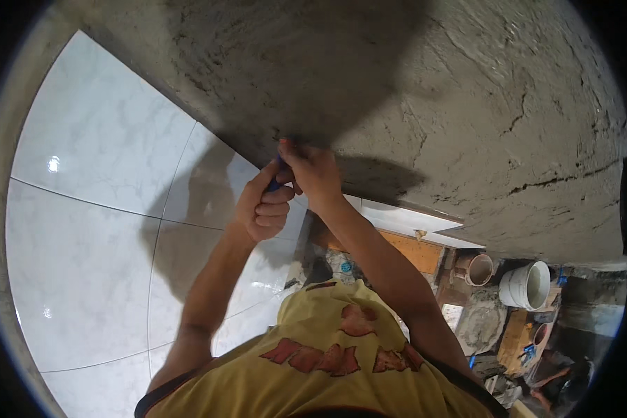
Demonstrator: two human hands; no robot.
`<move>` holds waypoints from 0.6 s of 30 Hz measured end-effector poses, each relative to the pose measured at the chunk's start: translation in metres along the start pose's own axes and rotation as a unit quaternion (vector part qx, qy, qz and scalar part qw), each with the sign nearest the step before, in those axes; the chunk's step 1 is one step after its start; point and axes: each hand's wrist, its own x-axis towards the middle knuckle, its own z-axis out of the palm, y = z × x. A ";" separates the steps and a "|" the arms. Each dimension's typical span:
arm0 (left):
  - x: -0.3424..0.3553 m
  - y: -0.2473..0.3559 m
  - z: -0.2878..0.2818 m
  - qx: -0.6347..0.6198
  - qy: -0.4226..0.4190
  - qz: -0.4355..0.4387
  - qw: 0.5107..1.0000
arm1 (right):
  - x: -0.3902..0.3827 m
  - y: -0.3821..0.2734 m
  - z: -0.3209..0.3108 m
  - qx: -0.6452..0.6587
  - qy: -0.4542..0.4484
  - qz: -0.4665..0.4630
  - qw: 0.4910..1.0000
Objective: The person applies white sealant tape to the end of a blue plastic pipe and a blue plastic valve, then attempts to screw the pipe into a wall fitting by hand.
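Observation:
My left hand (263, 205) is closed round the blue handle (274, 180) of a small tool. My right hand (315, 174) also grips it, higher up, with a bit of red (283, 142) showing by the fingertips. The tool's working end is too hidden to name; it is at the grey plastered wall (481, 118), just above the edge of the white marbled tiles (90, 125). My shadow falls across tiles and plaster.
Lower right are a white bucket (510, 291), a smaller pinkish bucket (472, 272), wooden boards (418, 252) and a cluttered plank (517, 327) with blue items. A narrow white tiled ledge (397, 217) runs below the plaster, with a small beige object (420, 234) on it.

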 end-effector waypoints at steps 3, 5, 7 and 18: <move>0.001 0.000 0.028 0.199 0.162 -0.023 0.966 | 0.004 0.009 -0.006 0.143 -0.039 0.074 0.986; 0.004 -0.008 0.043 0.325 0.314 -0.001 0.892 | 0.005 0.019 -0.005 0.255 -0.055 0.087 0.961; 0.003 -0.011 0.048 0.382 0.344 0.007 0.858 | 0.007 0.034 -0.002 0.315 -0.090 0.073 0.942; 0.015 -0.011 0.038 0.789 0.392 0.113 0.460 | 0.024 0.070 0.026 0.663 -0.285 0.089 0.687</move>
